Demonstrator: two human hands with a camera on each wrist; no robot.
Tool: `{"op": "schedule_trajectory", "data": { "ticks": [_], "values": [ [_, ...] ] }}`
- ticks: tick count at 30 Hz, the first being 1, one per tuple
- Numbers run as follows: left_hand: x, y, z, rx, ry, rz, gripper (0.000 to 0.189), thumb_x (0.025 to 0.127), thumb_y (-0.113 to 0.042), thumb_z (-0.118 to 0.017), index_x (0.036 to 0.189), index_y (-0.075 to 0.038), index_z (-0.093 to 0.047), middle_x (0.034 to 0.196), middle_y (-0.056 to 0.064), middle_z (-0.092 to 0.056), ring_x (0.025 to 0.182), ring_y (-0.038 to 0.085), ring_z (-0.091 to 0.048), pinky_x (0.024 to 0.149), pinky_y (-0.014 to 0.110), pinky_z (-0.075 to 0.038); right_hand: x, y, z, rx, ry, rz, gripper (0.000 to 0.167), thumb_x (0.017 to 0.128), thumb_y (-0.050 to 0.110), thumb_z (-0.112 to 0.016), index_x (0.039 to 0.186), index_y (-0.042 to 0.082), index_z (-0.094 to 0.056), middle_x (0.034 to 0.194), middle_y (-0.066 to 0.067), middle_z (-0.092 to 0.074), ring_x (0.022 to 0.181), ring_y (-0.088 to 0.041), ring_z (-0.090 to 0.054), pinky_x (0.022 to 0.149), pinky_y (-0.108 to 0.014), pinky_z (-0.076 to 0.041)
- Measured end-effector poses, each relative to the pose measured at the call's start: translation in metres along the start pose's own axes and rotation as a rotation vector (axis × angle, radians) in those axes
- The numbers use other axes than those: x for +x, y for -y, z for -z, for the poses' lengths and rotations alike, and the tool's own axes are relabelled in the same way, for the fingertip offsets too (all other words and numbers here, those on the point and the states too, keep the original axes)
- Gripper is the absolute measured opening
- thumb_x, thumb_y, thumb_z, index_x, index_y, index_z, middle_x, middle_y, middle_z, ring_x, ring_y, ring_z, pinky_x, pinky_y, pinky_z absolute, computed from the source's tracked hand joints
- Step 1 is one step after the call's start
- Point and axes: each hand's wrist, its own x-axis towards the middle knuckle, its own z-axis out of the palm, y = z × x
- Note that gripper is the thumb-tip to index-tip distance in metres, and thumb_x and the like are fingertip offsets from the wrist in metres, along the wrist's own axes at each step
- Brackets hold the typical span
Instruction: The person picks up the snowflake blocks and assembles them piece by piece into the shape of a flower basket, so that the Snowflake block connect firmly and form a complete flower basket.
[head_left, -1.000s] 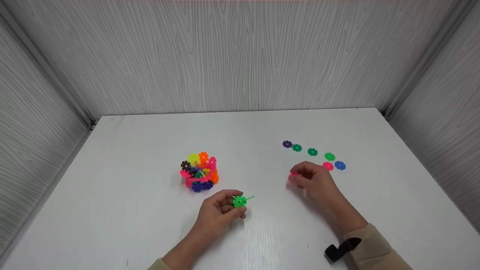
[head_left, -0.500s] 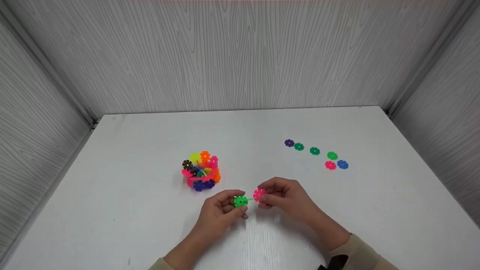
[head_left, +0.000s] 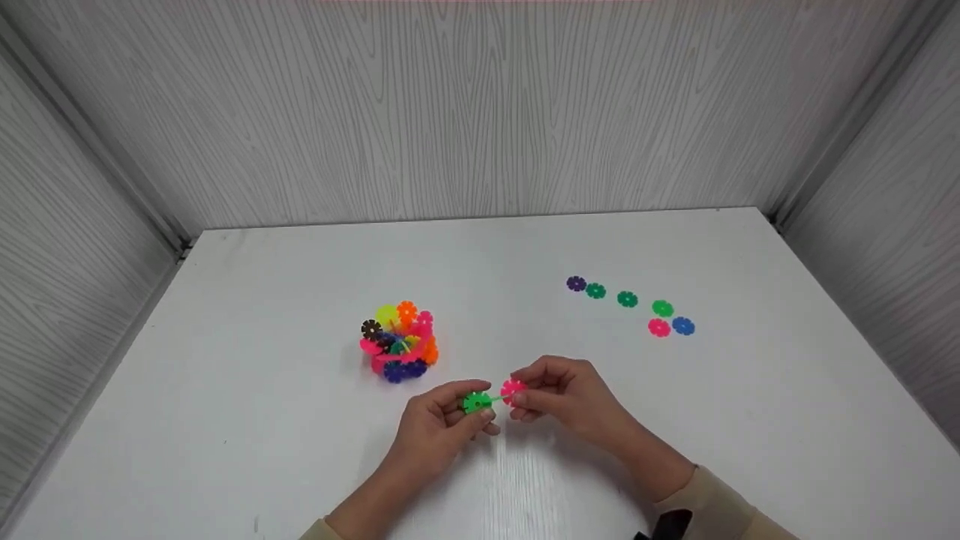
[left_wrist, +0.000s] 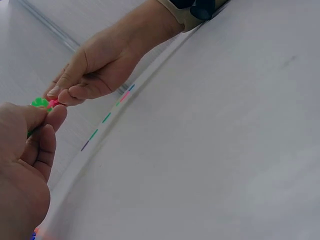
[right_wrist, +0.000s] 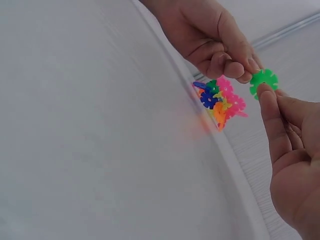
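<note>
My left hand (head_left: 439, 424) pinches a green notched disc (head_left: 476, 403) between thumb and fingers, with a second green disc (right_wrist: 264, 82) set crosswise to it and seen edge-on in the head view. My right hand (head_left: 570, 394) pinches a pink notched disc (head_left: 512, 391) by its right side. The pink disc's left edge meets the tip of the edge-on green disc. Both hands are above the table in front of the person. In the left wrist view the pink disc (left_wrist: 53, 103) shows only as a sliver beside the right fingertips.
A built cluster of many-coloured discs (head_left: 401, 345) stands on the white table (head_left: 300, 465), left of centre. Several loose discs lie flat at the right: a purple one (head_left: 576, 283), green ones (head_left: 628, 299), a pink one (head_left: 659, 328) and a blue one (head_left: 683, 326). Grey panels (head_left: 480, 112) enclose the table.
My right hand has picked the pink disc off the table and brought it left to the green discs. Over the last half second it has edged slightly closer. The left hand has hardly moved.
</note>
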Motion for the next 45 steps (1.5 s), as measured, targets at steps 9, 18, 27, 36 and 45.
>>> {"op": "schedule_trajectory", "data": {
  "ticks": [9,18,27,36,45],
  "values": [
    [0.004,0.005,0.002,-0.042,-0.046,0.007,0.045,0.097,-0.010,-0.078,0.138,0.003,-0.063,0.110,0.026,-0.073,0.093,0.031,-0.078,0.087,0.030,-0.062,0.003,0.002,0.084,-0.306,-0.251,0.084,0.038,0.101,0.018,-0.076,0.132,-0.002,-0.070,0.111,-0.018,-0.076,0.093,-0.023,-0.076,0.081,-0.028,-0.062],
    [0.004,0.004,0.003,-0.041,-0.037,0.025,0.046,0.097,-0.009,-0.078,0.139,0.004,-0.062,0.111,0.024,-0.074,0.091,0.028,-0.078,0.083,0.027,-0.062,-0.026,-0.009,0.178,-0.461,-0.576,-0.141,0.040,0.102,0.025,-0.075,0.137,0.009,-0.068,0.128,-0.011,-0.069,0.110,-0.024,-0.062,0.081,-0.021,-0.057],
    [0.003,0.003,0.004,-0.030,-0.026,0.034,0.046,0.097,-0.011,-0.078,0.138,0.003,-0.063,0.111,0.024,-0.074,0.092,0.029,-0.078,0.080,0.026,-0.062,-0.028,-0.014,0.187,-0.649,-0.551,-0.173,0.042,0.100,0.022,-0.077,0.139,0.011,-0.069,0.133,-0.014,-0.069,0.107,-0.029,-0.058,0.079,-0.017,-0.053],
    [0.004,0.003,0.003,-0.057,-0.028,0.039,0.043,0.096,-0.008,-0.079,0.133,0.004,-0.062,0.109,0.021,-0.074,0.091,0.031,-0.078,0.087,0.033,-0.063,-0.019,-0.013,0.169,-0.771,-0.443,-0.182,0.041,0.098,0.018,-0.078,0.136,0.006,-0.069,0.127,-0.019,-0.068,0.114,-0.034,-0.060,0.097,-0.042,-0.057],
    [0.003,0.002,0.002,-0.045,-0.057,0.030,0.034,0.094,-0.009,-0.081,0.121,0.003,-0.065,0.100,0.018,-0.072,0.082,0.030,-0.076,0.083,0.035,-0.064,-0.005,-0.012,0.111,-0.599,-0.363,-0.127,0.011,0.099,0.017,-0.078,0.110,0.018,-0.078,0.104,-0.004,-0.071,0.096,-0.026,-0.063,0.079,-0.025,-0.058]
  ]
}}
